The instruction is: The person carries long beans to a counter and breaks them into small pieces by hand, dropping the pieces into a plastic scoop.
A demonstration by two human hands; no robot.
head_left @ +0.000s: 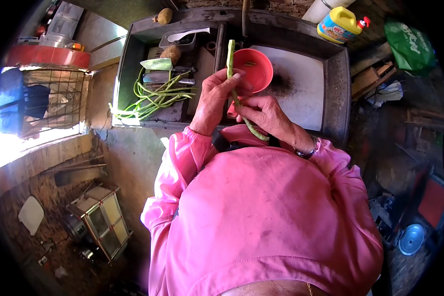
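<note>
A long green bean [230, 58] runs upright between my hands, its lower end curving down toward my pink shirt. My left hand [214, 96] is closed around its upper part, fingers and thumb pinching it. Lower down, my right hand [267, 114] pinches the same bean. Just behind the hands sits a red bowl [262, 81] with a few small pieces at its bottom. A small red object [231, 109] shows between the hands; its kind is partly hidden. To the left lies a loose bunch of long beans [153, 96].
Beside the bunch are a wide-bladed knife [155, 64], another blade [155, 78], a brown fibrous ball [171, 53] and a white spoon [187, 34] over a container. A dark raised rim [330, 89] borders the white surface. A yellow jug [338, 27] stands back right.
</note>
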